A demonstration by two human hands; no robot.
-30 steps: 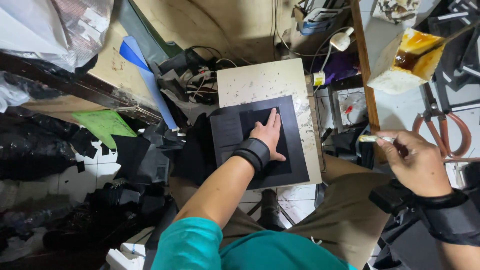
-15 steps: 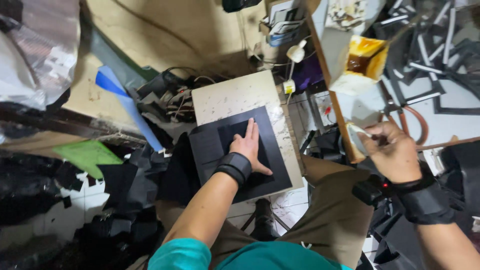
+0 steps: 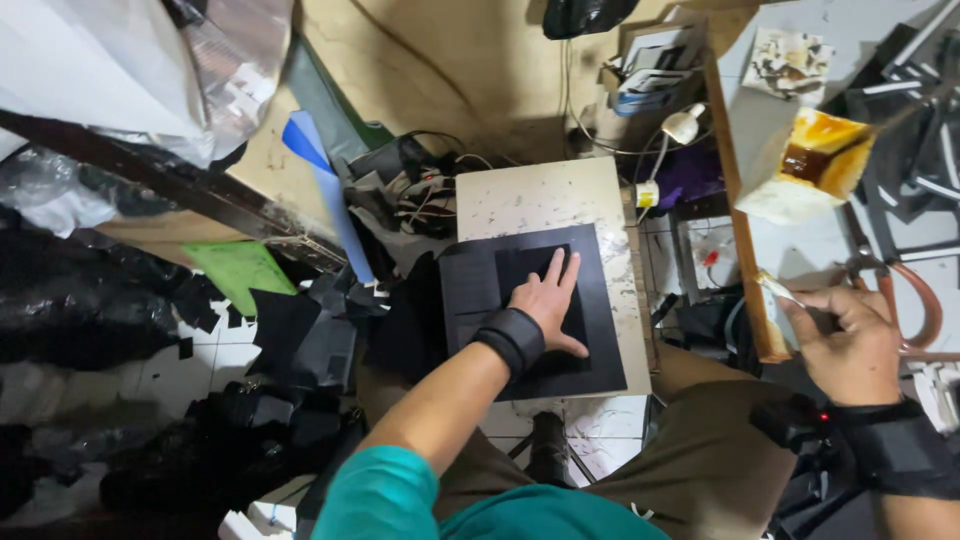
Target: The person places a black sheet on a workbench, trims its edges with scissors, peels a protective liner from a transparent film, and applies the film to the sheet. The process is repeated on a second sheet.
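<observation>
place: cluttered workshop | evidence: black material offcuts point(image 3: 300, 330), glue tub point(image 3: 812, 165) (open), scissors point(image 3: 900, 290)

a small pale speckled stand point(image 3: 545, 200) carries a large black sheet point(image 3: 470, 290) with a smaller black piece point(image 3: 520, 265) on top, while the grey bench point(image 3: 790, 250) to its right bears an open yellow carton point(image 3: 815, 165), black strips point(image 3: 925, 80) and red-handled scissors point(image 3: 915, 300).
</observation>
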